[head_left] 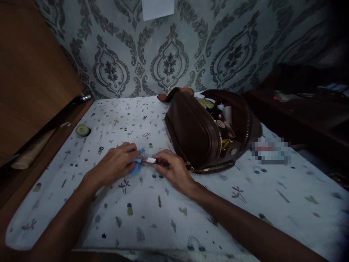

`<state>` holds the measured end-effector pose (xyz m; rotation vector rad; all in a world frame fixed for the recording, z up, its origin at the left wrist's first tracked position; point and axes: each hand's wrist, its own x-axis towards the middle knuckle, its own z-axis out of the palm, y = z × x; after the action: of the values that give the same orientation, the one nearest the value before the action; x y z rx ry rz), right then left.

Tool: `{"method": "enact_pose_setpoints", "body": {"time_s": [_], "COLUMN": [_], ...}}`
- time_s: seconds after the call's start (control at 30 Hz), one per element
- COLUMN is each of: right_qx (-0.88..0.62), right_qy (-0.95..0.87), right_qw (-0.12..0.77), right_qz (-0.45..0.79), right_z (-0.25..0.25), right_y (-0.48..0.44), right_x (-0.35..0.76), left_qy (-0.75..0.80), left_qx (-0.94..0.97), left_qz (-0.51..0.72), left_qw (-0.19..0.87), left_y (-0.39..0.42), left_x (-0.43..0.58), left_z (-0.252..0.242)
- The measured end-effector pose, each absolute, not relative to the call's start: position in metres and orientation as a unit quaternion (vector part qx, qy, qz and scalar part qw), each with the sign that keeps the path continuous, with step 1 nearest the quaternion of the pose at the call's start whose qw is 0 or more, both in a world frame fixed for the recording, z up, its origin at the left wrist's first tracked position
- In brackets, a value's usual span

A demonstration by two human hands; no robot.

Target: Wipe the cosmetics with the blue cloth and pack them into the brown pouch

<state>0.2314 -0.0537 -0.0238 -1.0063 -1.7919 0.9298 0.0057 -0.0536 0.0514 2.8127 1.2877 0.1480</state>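
My left hand (116, 163) is closed on a small blue cloth (137, 162), pressed down near the middle of the patterned white sheet (152, 214). My right hand (171, 169) pinches a small slim tube (149, 160) with a pinkish body and white end, its tip meeting the cloth. Just right of my hands stands an open brown leather bag (196, 133), unzipped, with bottles and small cosmetic items showing inside.
A small round greenish lid or tin (83, 130) lies at the sheet's left edge. A wooden panel (32, 72) rises on the left, patterned wallpaper (169, 62) behind. A dark wooden shelf (308, 109) with clutter runs along the right. A blurred patch (271, 150) lies right of the bag.
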Motion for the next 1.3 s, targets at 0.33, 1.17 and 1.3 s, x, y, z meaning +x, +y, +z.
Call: {"method": "enact_pose_setpoints", "body": {"time_s": [0.33,1.17,1.3], "right_qx": [-0.42,-0.383,-0.367], "right_qy": [-0.667,-0.612,-0.636], "right_qw": [0.442,0.447,0.466], "right_qz": [0.428,0.528,0.494], "right_z": [-0.031,-0.027,-0.03], "right_y": [-0.049,-0.054,-0.055], "right_x": [0.231,0.225,0.225], "left_qy": [0.421,0.409,0.355], "left_qx": [0.9,0.879,0.891], "left_qz": [0.056,0.142,0.211], "left_qw": [0.097,0.2,0.188], "left_y": [-0.05,-0.052,-0.055], "left_x": [-0.005,0.003,0.018], "left_z": [0.056,0.057,0.041]}}
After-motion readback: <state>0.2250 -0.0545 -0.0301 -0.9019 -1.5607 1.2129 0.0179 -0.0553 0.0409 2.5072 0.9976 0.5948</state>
